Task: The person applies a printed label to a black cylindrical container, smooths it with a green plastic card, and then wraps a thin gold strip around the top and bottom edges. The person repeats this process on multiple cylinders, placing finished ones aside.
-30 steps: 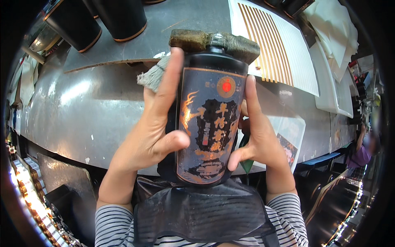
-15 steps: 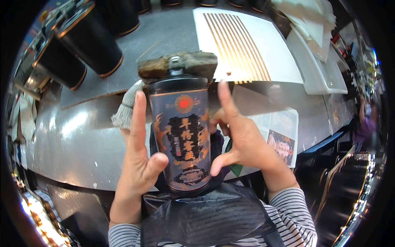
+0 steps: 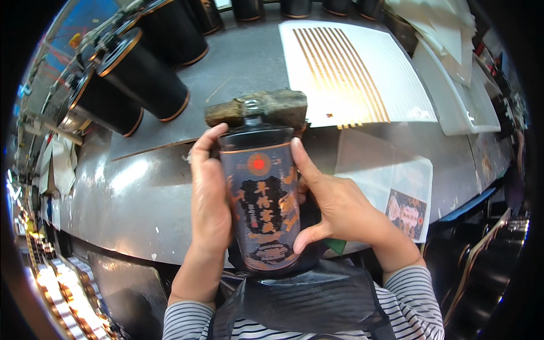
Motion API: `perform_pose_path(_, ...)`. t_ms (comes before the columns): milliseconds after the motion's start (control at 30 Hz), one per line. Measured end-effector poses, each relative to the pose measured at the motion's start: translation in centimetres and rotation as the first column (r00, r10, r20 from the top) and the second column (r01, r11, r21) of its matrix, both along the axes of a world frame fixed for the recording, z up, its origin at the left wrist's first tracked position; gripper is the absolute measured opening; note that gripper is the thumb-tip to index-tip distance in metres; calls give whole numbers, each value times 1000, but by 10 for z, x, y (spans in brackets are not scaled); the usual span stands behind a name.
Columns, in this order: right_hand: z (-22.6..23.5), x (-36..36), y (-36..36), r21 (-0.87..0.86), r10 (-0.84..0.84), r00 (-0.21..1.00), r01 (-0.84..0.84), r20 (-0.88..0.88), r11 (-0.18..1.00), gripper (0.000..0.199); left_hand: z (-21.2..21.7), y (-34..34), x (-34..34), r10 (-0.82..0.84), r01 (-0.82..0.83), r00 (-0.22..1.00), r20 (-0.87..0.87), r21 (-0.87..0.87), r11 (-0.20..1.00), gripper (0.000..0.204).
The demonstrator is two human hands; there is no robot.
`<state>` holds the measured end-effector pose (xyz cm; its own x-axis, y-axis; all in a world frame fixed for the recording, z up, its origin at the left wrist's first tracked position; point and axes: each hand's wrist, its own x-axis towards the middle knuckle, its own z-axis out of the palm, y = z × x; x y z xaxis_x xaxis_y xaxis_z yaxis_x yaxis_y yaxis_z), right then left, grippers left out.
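A dark bottle [image 3: 263,195] with a grey and copper picture label and a red dot leans in front of me, its base near my apron. Its short neck rests in a notched wooden block [image 3: 286,107]. My left hand [image 3: 211,198] lies closed along the bottle's left side, fingertips by the shoulder. On the other side, my right hand [image 3: 345,207] grips the bottle with the forefinger near the shoulder and the thumb low on the label. The remaining right fingers are partly hidden behind it.
Several black bottles [image 3: 144,76] with copper rims stand at the far left and back of the metal table [image 3: 133,204]. A white sheet with gold strips [image 3: 345,73] lies beyond the block. Right of it sits a white plastic tray [image 3: 453,90]; nearer lies a translucent sheet with a printed label [image 3: 407,214].
My left hand has come in from beside the bottle and closed against its side. The pale cloth seen behind that hand is now almost hidden. My right forefinger has bent onto the bottle's edge.
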<state>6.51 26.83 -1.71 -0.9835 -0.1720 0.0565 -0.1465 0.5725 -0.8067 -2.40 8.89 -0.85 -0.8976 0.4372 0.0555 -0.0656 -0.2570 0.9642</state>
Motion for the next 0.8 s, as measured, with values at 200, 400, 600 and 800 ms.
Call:
perform_pose_path(200,-5,3,8,-90,-28,994,38,106,995,130,8,-11,3,-35,-9,982,187,231,973,38)
perform_pose_path(400,-15,8,70,-626,-443,793,605,419,492,61,-6,-48,52,-215,198,975,-58,-217,956,101)
perform_pose_path(600,68,41,12,-182,-483,852,452,-201,873,43,-21,-61,57,-263,263,964,44,16,965,104)
perform_pose_path(800,89,-36,-54,651,305,718,266,-626,711,27,-20,-68,56,-242,193,954,-177,-257,947,99)
